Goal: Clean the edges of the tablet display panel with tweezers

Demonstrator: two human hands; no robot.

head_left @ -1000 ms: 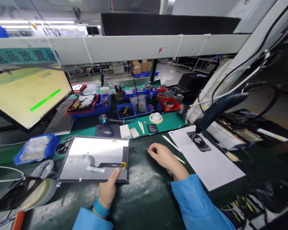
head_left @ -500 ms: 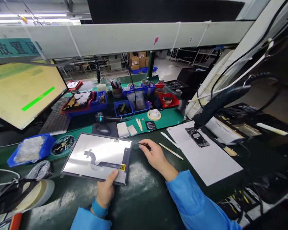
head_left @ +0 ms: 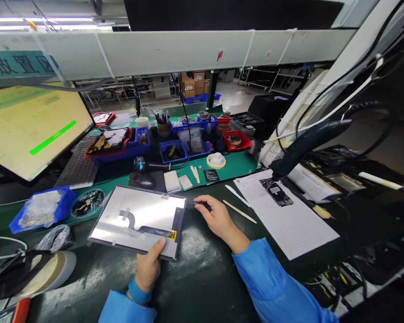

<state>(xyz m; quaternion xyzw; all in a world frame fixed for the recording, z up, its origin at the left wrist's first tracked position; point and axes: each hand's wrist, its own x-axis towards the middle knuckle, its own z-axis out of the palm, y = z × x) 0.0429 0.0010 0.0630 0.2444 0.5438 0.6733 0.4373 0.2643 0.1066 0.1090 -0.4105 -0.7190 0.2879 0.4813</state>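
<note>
A tablet display panel (head_left: 121, 240), silvery back facing up with a dark flex cable (head_left: 151, 231) across it, is tilted above the bench. My left hand (head_left: 150, 264) grips its lower right edge, thumb on top near the yellow connector end (head_left: 173, 234). My right hand (head_left: 217, 220) pinches thin tweezers (head_left: 191, 202), whose tips point left at the panel's upper right corner; whether they touch it I cannot tell. Just right of that hand lie a pale stick (head_left: 239, 211) and a white pry tool (head_left: 238, 196).
A white sheet (head_left: 299, 233) with a circuit board (head_left: 278, 193) lies at right, under a hanging dark electric screwdriver (head_left: 303, 143). Behind the panel are a mouse (head_left: 144, 181), a black battery (head_left: 211, 175) and a tape roll (head_left: 216, 160). A blue bin (head_left: 42, 209) and a monitor (head_left: 37, 130) stand left.
The panel's left side has shifted slightly to the right and the reflection on its back has changed. Both hands stay almost in place.
</note>
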